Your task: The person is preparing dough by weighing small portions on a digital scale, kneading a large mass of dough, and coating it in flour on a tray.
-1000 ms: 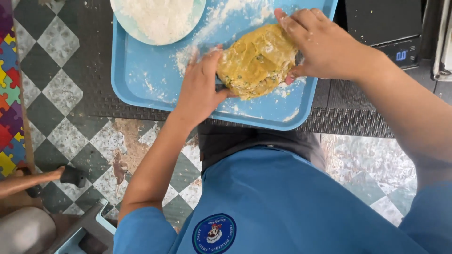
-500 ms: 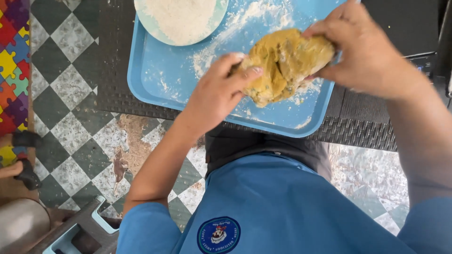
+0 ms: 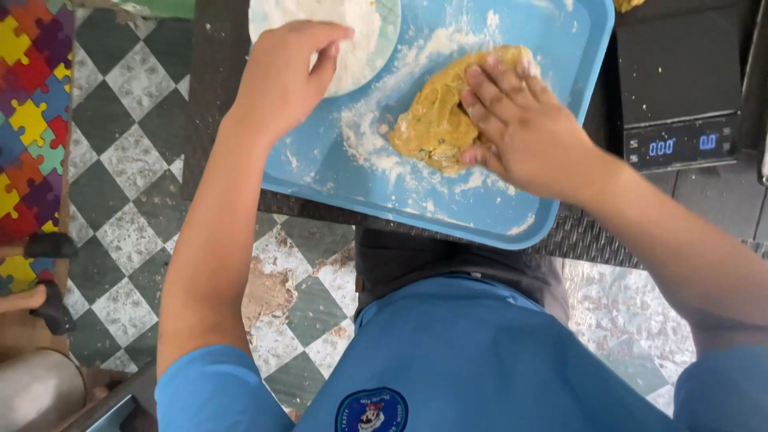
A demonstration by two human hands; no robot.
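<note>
Blue tray [image 3: 336,180] at the near edge of the dark surface [image 3: 216,96], dusted with flour. My right hand [image 3: 524,132] lies flat on the yellowish dough lump [image 3: 432,120], fingers spread, pressing rather than gripping. Farther off, my left hand [image 3: 284,76] curls loosely over the bowl of flour [image 3: 376,28] (fingertips touching the flour). A black digital scale [image 3: 676,96] sits right of the tray.

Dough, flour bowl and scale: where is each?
dough [image 3: 436,120], head view, its bare left half
flour bowl [image 3: 390,24], head view, its right rim
scale [image 3: 680,76], head view, its black top plate
</note>
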